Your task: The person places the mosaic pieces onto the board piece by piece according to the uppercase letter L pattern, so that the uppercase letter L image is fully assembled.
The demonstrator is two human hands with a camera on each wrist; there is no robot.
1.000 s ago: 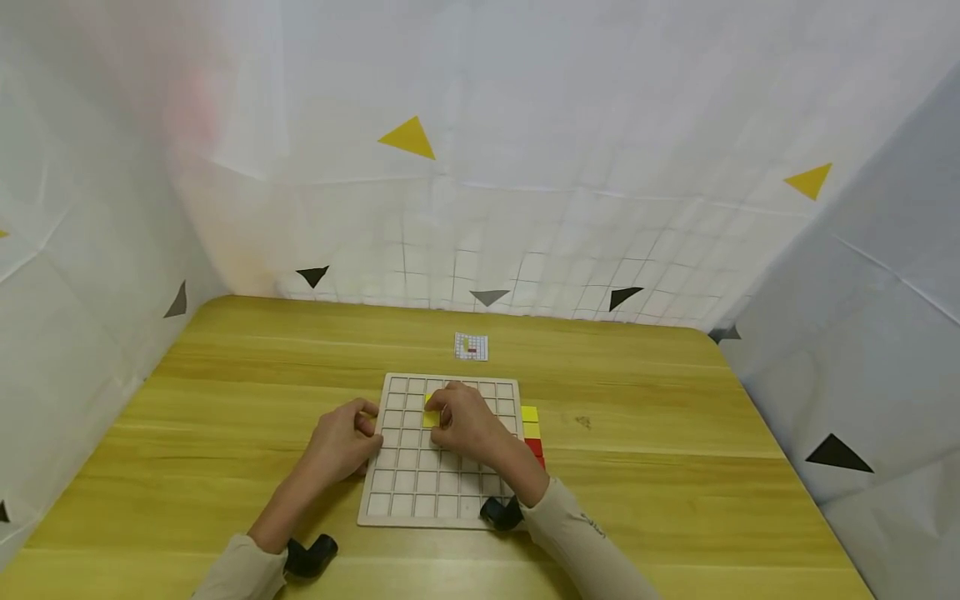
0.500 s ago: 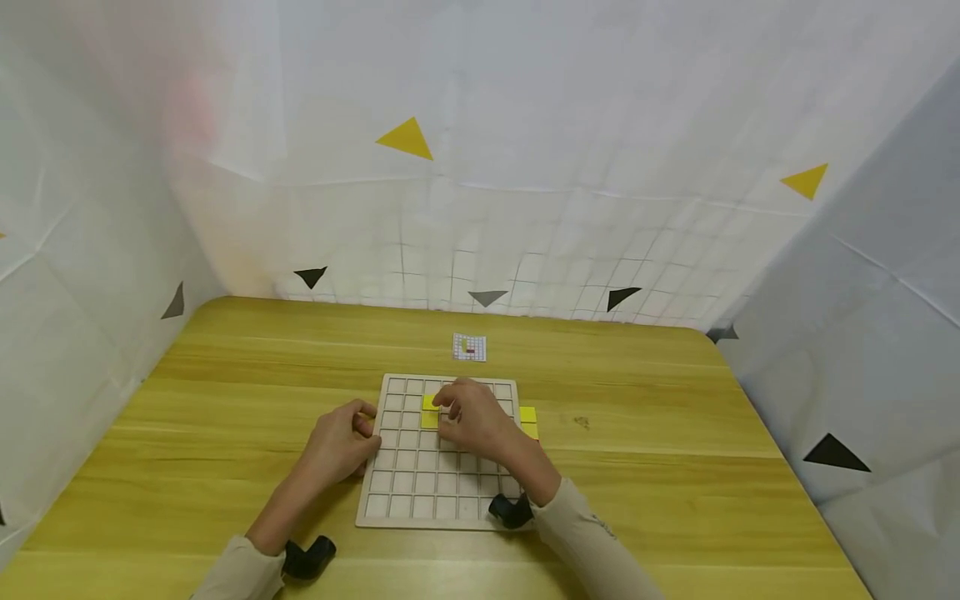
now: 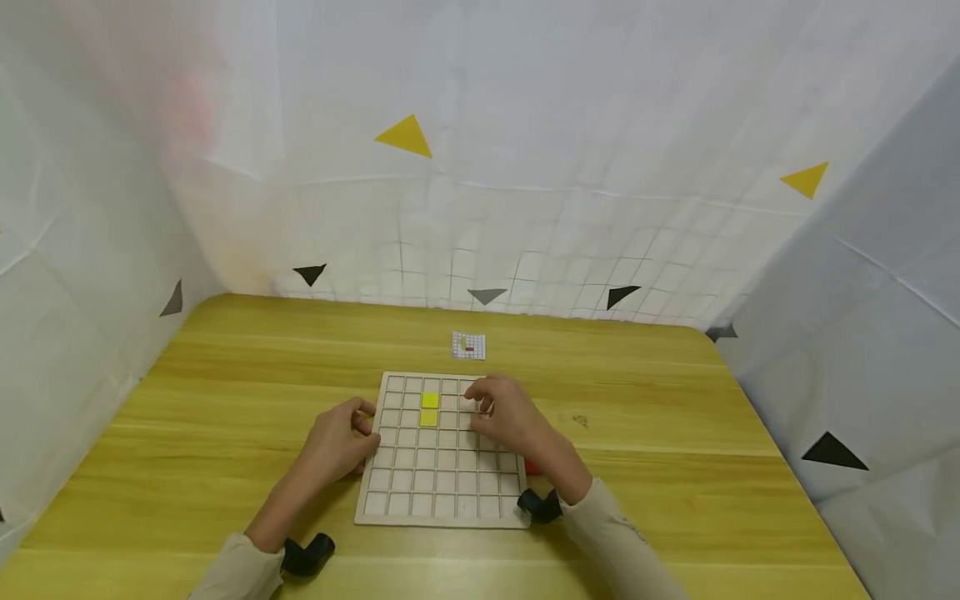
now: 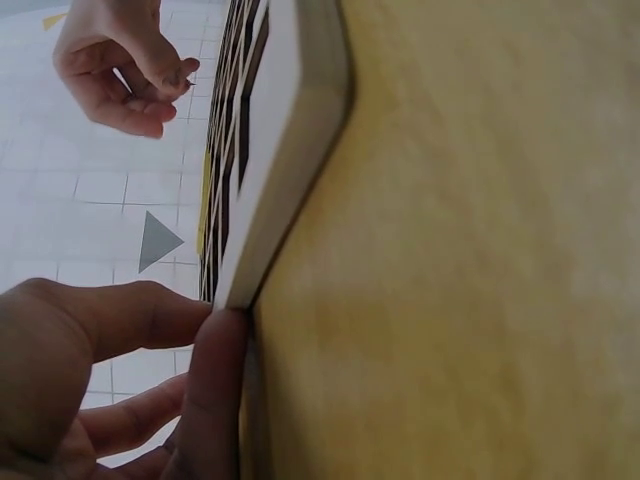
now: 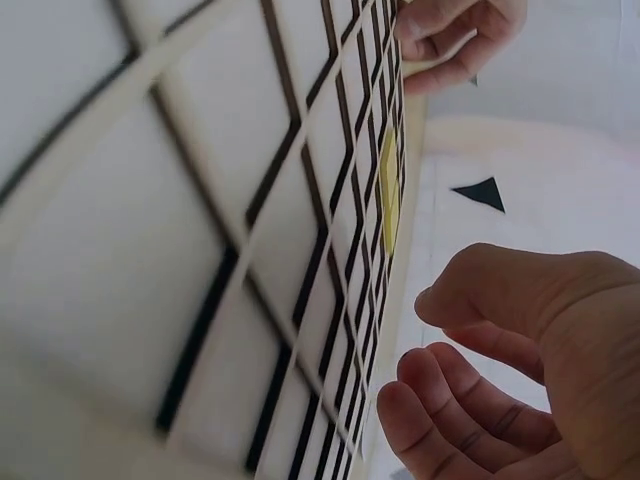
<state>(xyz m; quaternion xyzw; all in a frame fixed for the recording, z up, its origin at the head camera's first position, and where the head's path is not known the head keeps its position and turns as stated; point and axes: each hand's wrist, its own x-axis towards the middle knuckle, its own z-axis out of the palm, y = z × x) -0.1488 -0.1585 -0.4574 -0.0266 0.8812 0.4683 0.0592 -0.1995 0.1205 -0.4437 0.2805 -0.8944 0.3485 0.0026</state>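
Right fingers (image 3: pixel 482 387) shifted rightward from yellow tiles (image 3: pixel 430 401) | released, parted (loosely bent) | left fingers (image 4: pixel 145 318), unclenched, touch board (image 3: pixel 424 481)

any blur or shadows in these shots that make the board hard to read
Head view: the grid board reads clearly, though a soft shadow falls on it near the right hand; left wrist view: the table looks soft and blurred; right wrist view: the board's nearest part is out of focus, and the steep angle squeezes its far part together.

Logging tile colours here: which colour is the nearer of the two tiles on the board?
The nearer tile is yellow, seen best in the head view.
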